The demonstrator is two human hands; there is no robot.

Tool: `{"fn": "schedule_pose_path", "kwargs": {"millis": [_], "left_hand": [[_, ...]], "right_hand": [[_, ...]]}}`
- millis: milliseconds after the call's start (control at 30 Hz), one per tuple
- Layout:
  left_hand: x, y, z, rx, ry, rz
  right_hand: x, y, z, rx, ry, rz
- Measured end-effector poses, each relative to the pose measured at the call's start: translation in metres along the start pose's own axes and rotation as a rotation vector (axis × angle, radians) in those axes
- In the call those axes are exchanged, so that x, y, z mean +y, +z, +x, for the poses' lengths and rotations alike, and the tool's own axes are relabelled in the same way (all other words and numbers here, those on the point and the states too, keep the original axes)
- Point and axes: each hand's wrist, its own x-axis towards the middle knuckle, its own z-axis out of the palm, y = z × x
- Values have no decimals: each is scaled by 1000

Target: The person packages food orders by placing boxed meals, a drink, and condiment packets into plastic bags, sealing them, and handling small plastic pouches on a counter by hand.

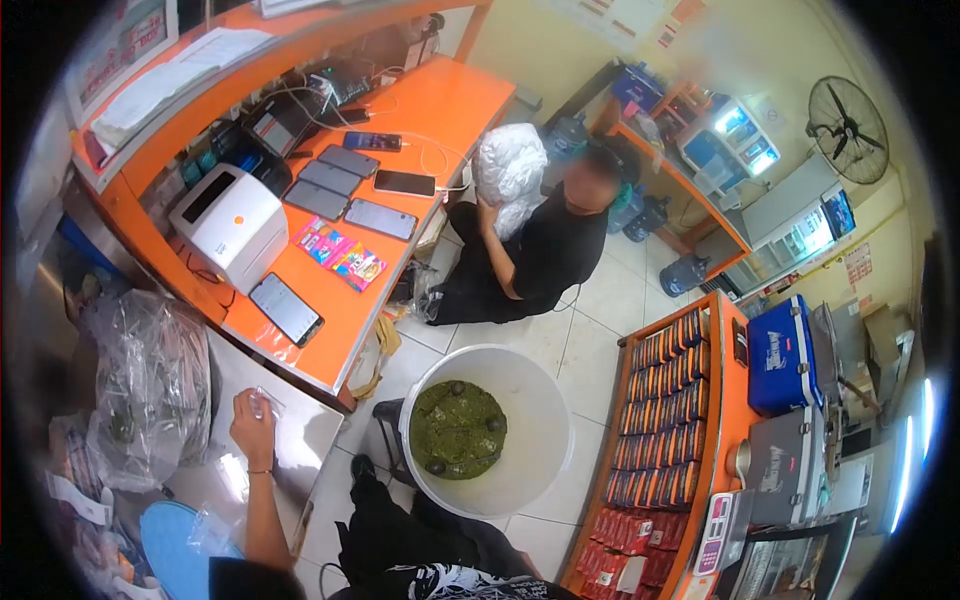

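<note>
My left hand (254,432) hovers over a shiny metal counter (305,440), fingers closed on a small clear plastic bag (262,404). Left of it sits a large transparent bag (150,395) of smaller plastic bags. A light-blue round item (175,540) lies below, partly covered by clear plastic. To the right, in front of my legs, stands a big white bucket (537,420) with thick green sauce (460,425) at its bottom; several dark round pieces show in the sauce. My right hand is out of view.
Several phones (287,308), a white label printer (228,225) and colourful packets (335,255) occupy the orange desk (440,100). A person (550,245) in black crouches beyond the bucket, holding a white bundle (512,165). An orange rack (650,410) of packets stands right.
</note>
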Motion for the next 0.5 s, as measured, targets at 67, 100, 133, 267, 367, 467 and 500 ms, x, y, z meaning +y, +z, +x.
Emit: {"fn": "schedule_pose_path", "kwargs": {"millis": [67,100,133,267,367,467,500], "left_hand": [[-1,2,1,1,-7,-8],[-2,2,0,8,0,-14],[-2,0,0,-17,-13,-45],[-11,7,-4,-13,-15,30],[-14,9,-2,-47,-60,-27],[-11,6,0,-49,-74,-50],[-11,7,0,-48,-93,-60]], "right_hand": [[4,6,10,-1,-48,-65],[5,6,15,6,-83,-91],[5,4,23,13,-120,-123],[-36,-16,58,38,-206,-273],[-89,-7,84,299,-867,-290],[-154,12,57,-76,-603,-186],[-156,24,61,-124,-671,-202]]}}
